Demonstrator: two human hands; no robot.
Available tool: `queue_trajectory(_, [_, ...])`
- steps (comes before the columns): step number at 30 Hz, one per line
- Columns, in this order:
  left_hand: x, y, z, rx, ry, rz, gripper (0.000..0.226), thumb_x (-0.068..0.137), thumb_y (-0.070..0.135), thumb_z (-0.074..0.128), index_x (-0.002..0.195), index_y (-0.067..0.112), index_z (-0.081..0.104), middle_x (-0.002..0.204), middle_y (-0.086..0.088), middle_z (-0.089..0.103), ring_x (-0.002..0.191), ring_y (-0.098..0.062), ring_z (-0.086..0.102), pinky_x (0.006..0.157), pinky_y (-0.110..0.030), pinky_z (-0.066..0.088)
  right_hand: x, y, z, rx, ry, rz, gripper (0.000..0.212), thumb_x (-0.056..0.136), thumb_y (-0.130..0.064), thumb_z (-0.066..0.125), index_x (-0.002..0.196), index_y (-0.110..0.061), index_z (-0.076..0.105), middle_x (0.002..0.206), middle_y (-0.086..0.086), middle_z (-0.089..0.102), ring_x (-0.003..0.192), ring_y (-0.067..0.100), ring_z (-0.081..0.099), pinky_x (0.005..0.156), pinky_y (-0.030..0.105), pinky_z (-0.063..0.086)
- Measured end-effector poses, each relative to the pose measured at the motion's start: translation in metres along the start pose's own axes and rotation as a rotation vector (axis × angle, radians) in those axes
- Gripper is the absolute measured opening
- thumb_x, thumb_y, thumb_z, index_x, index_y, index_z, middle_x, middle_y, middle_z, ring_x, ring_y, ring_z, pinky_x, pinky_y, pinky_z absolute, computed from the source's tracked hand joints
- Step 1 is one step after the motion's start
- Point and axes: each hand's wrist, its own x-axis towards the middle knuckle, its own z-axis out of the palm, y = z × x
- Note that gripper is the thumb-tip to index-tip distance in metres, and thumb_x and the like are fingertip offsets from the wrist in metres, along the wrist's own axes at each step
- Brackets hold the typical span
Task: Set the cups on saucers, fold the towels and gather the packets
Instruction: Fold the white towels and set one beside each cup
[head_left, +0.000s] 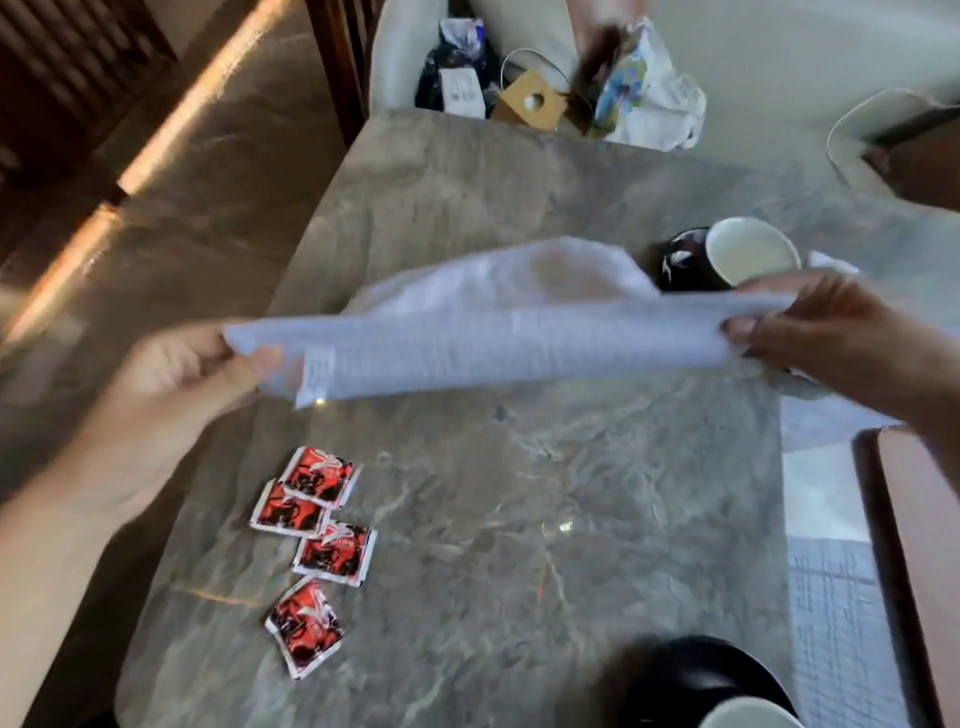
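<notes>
Towel (519, 338) hangs stretched above the desk (519, 493) between our left hand (197, 374) and right hand (810, 332), each grip pinched shut on an end, and we judge its sagging far edge could knock the tipped cup (727, 254).

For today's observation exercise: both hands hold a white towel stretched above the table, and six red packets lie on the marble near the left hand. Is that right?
Not quite. The head view shows four red packets, not six. The rest holds: left hand and right hand hold the white towel stretched above the table.
</notes>
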Motion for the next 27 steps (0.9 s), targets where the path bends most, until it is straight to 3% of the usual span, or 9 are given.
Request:
queue_trajectory(2, [-0.019, -0.017, 0.018, -0.018, -0.084, -0.11, 0.057, 0.04, 0.068, 0.078, 0.081, 0.028, 0.077, 0.079, 0.008, 0.076, 0.073, 0.0, 0.069, 0.073, -0.011, 0.053, -0.021, 0.032, 0.008, 0.023, -0.059, 0.127, 0.011, 0.077, -0.02, 0.069, 0.079, -0.014, 0.078, 0.077, -0.003, 0.076, 0.073, 0.005, 0.069, 0.068, 0.014, 0.054])
queue_trajectory(5, [-0.041, -0.053, 0.025, 0.005, -0.147, -0.347, 0.077, 0.034, 0.074, 0.076, 0.09, 0.022, 0.075, 0.089, -0.001, 0.077, 0.077, -0.004, 0.069, 0.071, -0.013, 0.053, -0.044, 0.073, 0.01, 0.096, -0.128, 0.387, 0.058, 0.054, -0.054, 0.084, 0.091, -0.011, 0.076, 0.09, 0.007, 0.075, 0.085, 0.016, 0.07, 0.073, 0.025, 0.057])
queue_trajectory(9, [-0.064, -0.074, 0.032, 0.04, -0.237, -0.576, 0.093, 0.026, 0.073, 0.077, 0.097, 0.012, 0.073, 0.097, -0.003, 0.076, 0.087, -0.011, 0.069, 0.083, -0.029, 0.047, -0.07, 0.104, 0.026, 0.109, -0.187, 0.563, 0.068, 0.047, -0.061, 0.084, 0.092, -0.01, 0.075, 0.091, 0.008, 0.075, 0.088, 0.02, 0.071, 0.07, 0.028, 0.057])
queue_trajectory(12, [-0.062, -0.078, 0.035, 0.053, -0.192, -0.588, 0.088, 0.03, 0.073, 0.077, 0.098, 0.017, 0.073, 0.099, -0.003, 0.075, 0.093, -0.02, 0.068, 0.089, -0.04, 0.045, -0.073, 0.112, 0.032, 0.156, -0.139, 0.585, 0.07, 0.046, -0.064, 0.082, 0.095, -0.014, 0.076, 0.092, 0.007, 0.075, 0.087, 0.019, 0.072, 0.067, 0.028, 0.057])
queue_trajectory(14, [-0.051, -0.076, 0.04, 0.025, -0.124, -0.548, 0.057, 0.056, 0.062, 0.074, 0.095, 0.02, 0.073, 0.095, 0.0, 0.076, 0.094, -0.024, 0.064, 0.085, -0.041, 0.043, -0.068, 0.111, 0.035, 0.186, -0.058, 0.563, 0.06, 0.056, -0.062, 0.078, 0.095, -0.016, 0.075, 0.09, 0.005, 0.076, 0.085, 0.017, 0.072, 0.064, 0.026, 0.057])
queue_trajectory(16, [-0.034, -0.075, 0.048, 0.027, -0.035, -0.477, 0.018, 0.083, 0.03, 0.061, 0.092, 0.019, 0.07, 0.089, 0.008, 0.076, 0.095, -0.02, 0.064, 0.084, -0.035, 0.045, -0.058, 0.113, 0.037, 0.157, 0.055, 0.511, 0.035, 0.08, -0.046, 0.066, 0.095, -0.015, 0.073, 0.09, 0.004, 0.075, 0.085, 0.018, 0.071, 0.064, 0.028, 0.057])
queue_trajectory(20, [0.004, -0.074, 0.065, 0.137, 0.03, -0.327, 0.021, 0.093, 0.016, 0.05, 0.086, 0.027, 0.067, 0.083, 0.007, 0.075, 0.08, -0.003, 0.066, 0.077, -0.026, 0.046, -0.033, 0.128, 0.042, -0.046, 0.322, 0.394, 0.026, 0.094, -0.026, 0.055, 0.088, -0.005, 0.067, 0.076, 0.009, 0.065, 0.07, 0.017, 0.06, 0.063, 0.035, 0.049])
queue_trajectory(23, [0.027, -0.085, 0.071, 0.181, 0.076, -0.245, 0.022, 0.093, 0.014, 0.051, 0.082, 0.026, 0.065, 0.089, -0.01, 0.065, 0.08, -0.02, 0.057, 0.072, -0.033, 0.04, -0.015, 0.138, 0.045, -0.175, 0.455, 0.322, 0.033, 0.091, -0.022, 0.058, 0.071, 0.003, 0.052, 0.063, 0.007, 0.046, 0.059, 0.017, 0.042, 0.056, 0.033, 0.033])
queue_trajectory(27, [0.047, -0.108, 0.073, 0.264, 0.107, -0.243, 0.018, 0.092, 0.012, 0.051, 0.078, 0.011, 0.062, 0.08, -0.013, 0.054, 0.076, -0.021, 0.046, 0.068, -0.035, 0.032, -0.001, 0.146, 0.046, -0.38, 0.546, 0.294, 0.032, 0.089, -0.019, 0.059, 0.061, -0.014, 0.043, 0.052, -0.006, 0.036, 0.046, 0.006, 0.03, 0.046, 0.021, 0.024])
